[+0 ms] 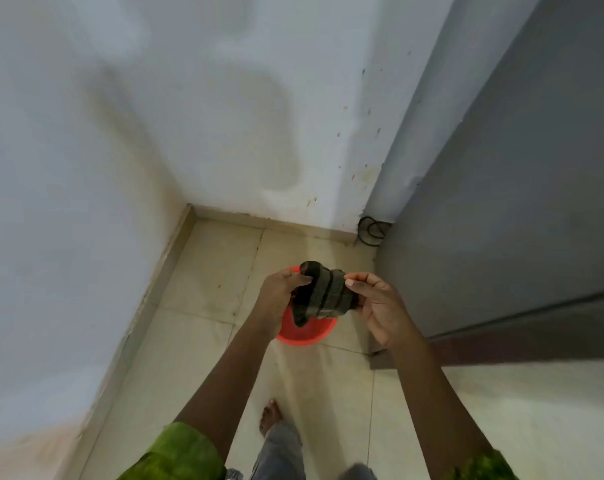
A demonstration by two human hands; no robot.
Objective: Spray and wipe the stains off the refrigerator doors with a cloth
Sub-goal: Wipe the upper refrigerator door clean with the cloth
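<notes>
Dark cloth point(323, 294) pinched between left hand point(279, 296) and right hand point(380, 306) fingers.

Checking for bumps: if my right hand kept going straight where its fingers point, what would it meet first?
The right hand points left into the cloth it pinches; just past that, likely the left hand, which grips the same cloth.

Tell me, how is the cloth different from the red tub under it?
The cloth is dark and striped; the tub is bright orange-red. The cloth is bunched up and crumpled; the tub is smooth and round. The cloth is held up by the left hand and right hand; the tub sits on the floor. Both are right in front of the person.
</notes>
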